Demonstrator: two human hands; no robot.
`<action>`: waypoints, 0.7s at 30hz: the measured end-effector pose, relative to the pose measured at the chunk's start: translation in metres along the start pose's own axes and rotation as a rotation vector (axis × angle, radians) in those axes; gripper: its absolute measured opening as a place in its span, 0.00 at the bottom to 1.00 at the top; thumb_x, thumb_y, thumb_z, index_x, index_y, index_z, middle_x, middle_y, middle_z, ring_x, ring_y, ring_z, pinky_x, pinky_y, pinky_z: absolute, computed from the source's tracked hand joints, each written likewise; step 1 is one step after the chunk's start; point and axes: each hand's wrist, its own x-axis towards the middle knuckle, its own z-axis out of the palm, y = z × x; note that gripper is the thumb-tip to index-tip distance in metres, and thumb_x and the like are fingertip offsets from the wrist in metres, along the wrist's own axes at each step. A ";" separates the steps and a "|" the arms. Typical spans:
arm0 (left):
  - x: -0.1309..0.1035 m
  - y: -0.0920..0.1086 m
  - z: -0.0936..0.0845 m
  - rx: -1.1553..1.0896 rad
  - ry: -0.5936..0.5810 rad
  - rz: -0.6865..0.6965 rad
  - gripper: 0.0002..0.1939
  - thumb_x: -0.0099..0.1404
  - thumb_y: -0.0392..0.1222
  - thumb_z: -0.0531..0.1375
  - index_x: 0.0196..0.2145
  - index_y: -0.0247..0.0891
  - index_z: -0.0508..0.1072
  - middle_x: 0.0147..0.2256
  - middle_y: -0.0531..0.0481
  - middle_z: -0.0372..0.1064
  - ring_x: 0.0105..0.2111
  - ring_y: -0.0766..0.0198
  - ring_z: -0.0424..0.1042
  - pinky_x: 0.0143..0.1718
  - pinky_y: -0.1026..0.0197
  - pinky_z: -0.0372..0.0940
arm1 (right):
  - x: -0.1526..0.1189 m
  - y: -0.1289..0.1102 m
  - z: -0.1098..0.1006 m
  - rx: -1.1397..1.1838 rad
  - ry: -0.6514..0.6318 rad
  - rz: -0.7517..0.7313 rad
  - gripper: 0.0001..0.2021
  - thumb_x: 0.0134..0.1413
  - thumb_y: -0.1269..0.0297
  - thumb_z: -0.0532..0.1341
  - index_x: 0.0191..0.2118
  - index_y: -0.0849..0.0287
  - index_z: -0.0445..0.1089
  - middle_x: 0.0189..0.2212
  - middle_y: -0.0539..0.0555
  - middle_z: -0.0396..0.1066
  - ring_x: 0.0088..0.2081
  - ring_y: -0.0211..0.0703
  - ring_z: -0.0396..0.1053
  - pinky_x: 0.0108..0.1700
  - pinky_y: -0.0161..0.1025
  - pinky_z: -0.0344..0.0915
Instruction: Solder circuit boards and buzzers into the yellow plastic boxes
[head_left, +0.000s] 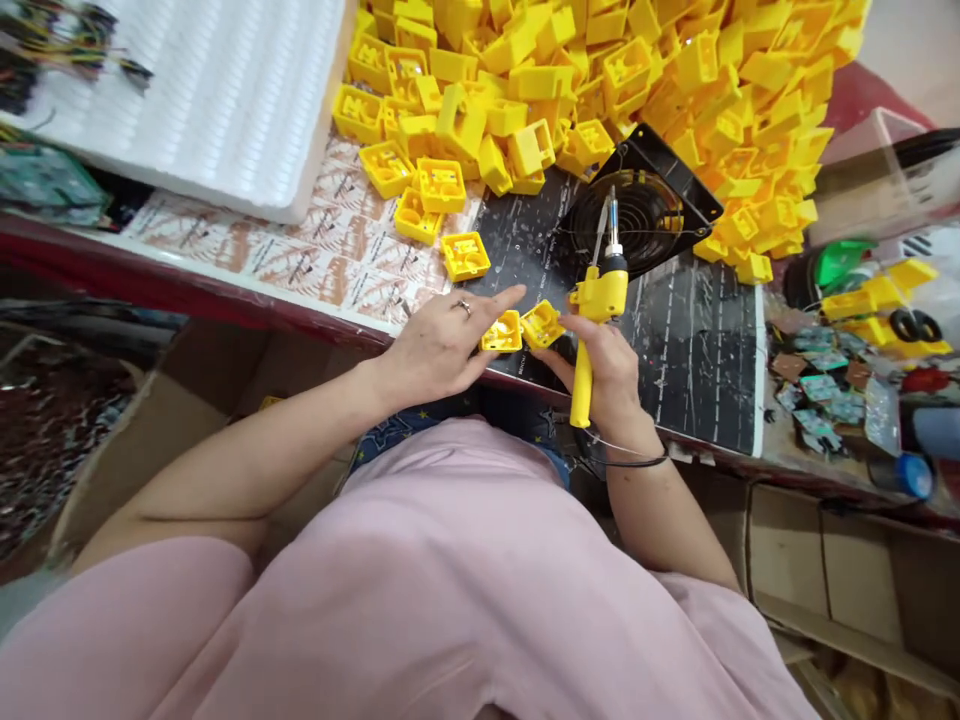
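Note:
My left hand, a ring on one finger, rests at the table's front edge and pinches a small yellow plastic housing between thumb and fingers. Right beside it a second yellow housing sits against the fingertips of my right hand. That hand grips a yellow soldering iron upright, its metal tip pointing up and away over a black fan. Both housings lie over the black mat.
A big heap of yellow housings covers the far table; several loose ones lie nearer. A white foam sheet is far left, circuit boards and clutter right, cardboard boxes below the table.

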 end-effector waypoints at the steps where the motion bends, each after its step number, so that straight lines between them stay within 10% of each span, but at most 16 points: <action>1: 0.001 -0.002 -0.001 -0.025 0.002 0.042 0.32 0.73 0.37 0.55 0.71 0.28 0.58 0.56 0.36 0.75 0.52 0.53 0.74 0.56 0.51 0.70 | -0.002 0.000 -0.002 0.008 0.024 -0.005 0.18 0.65 0.61 0.66 0.57 0.53 0.67 0.44 0.55 0.80 0.37 0.43 0.78 0.43 0.40 0.73; 6: 0.016 -0.022 -0.023 0.022 -0.049 0.030 0.28 0.74 0.48 0.58 0.66 0.32 0.67 0.63 0.34 0.69 0.62 0.46 0.70 0.62 0.44 0.67 | -0.009 0.006 -0.012 -0.069 0.104 -0.026 0.23 0.61 0.58 0.70 0.58 0.51 0.65 0.47 0.56 0.80 0.37 0.44 0.78 0.42 0.41 0.71; 12: 0.038 -0.054 -0.034 0.339 -0.306 -0.022 0.22 0.76 0.38 0.51 0.62 0.29 0.73 0.64 0.29 0.67 0.63 0.40 0.69 0.61 0.40 0.68 | 0.007 0.002 0.016 0.144 -0.004 -0.128 0.30 0.58 0.53 0.72 0.62 0.51 0.64 0.50 0.58 0.78 0.52 0.54 0.76 0.59 0.53 0.69; 21: 0.027 -0.049 -0.071 0.341 -0.611 0.053 0.15 0.75 0.41 0.58 0.55 0.32 0.75 0.62 0.32 0.70 0.49 0.52 0.79 0.44 0.56 0.73 | 0.027 -0.003 0.029 0.204 0.023 -0.232 0.21 0.68 0.61 0.63 0.63 0.53 0.64 0.41 0.54 0.78 0.38 0.46 0.77 0.41 0.42 0.74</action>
